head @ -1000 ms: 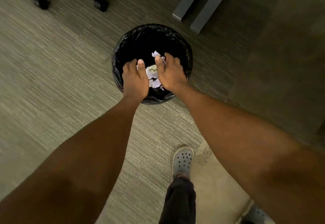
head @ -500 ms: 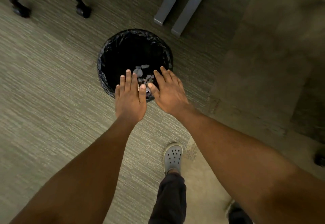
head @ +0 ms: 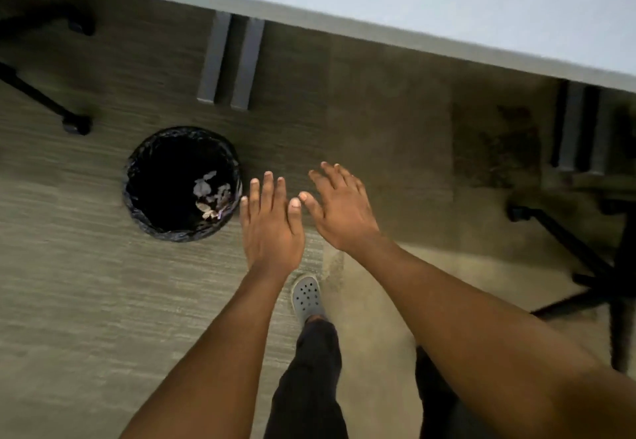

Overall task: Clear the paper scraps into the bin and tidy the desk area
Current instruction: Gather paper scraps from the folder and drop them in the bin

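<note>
A round bin [head: 132, 194] lined with a black bag stands on the carpet at centre left. Pale paper scraps [head: 210, 194] lie inside it, toward its right side. My left hand [head: 270, 228] hovers palm down just right of the bin's rim, fingers spread and holding nothing. My right hand [head: 339, 209] is beside it further right, also flat, spread and empty. The pale desk top [head: 430, 1] runs across the upper part of the view; only its near edge and a bare strip show.
Two grey desk legs [head: 229, 63] stand behind the bin, another pair [head: 581, 128] at far right. Chair bases with castors sit at upper left [head: 74, 125] and right [head: 564, 235]. My grey clog [head: 306, 297] and dark trouser leg are below my hands.
Both hands let go of the scraps over the bin, opened flat and drew back to its right. The view swung up and right, bringing in the desk edge.
</note>
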